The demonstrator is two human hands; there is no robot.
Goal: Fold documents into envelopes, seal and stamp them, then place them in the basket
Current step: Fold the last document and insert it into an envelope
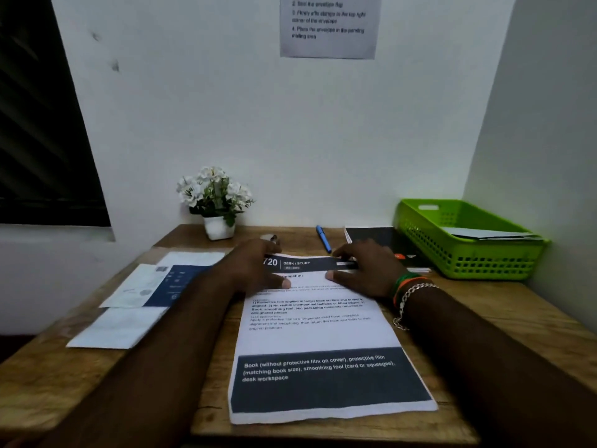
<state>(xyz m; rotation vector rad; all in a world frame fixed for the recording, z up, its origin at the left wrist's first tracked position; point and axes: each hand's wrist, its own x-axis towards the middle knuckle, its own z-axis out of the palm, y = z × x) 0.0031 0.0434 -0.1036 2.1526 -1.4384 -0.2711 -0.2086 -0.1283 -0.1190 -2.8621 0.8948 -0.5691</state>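
Both hands [255, 270] [365, 270] flat, pressing document [316, 337] top edge.

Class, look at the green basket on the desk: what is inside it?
The green basket holds a few flat pale papers or envelopes, lying against its right side. Its near wall hides the floor, so anything lower down cannot be seen.

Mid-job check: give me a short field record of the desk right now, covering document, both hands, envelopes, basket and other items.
document: printed sheet flat on the wooden desk, unfolded
left hand: fingers laid on the sheet's far left edge
right hand: fingers laid on the sheet's far right edge
envelopes: white and blue ones lying left of the sheet
basket: green basket at far right, papers inside
other: blue pen, flower pot, black notebook
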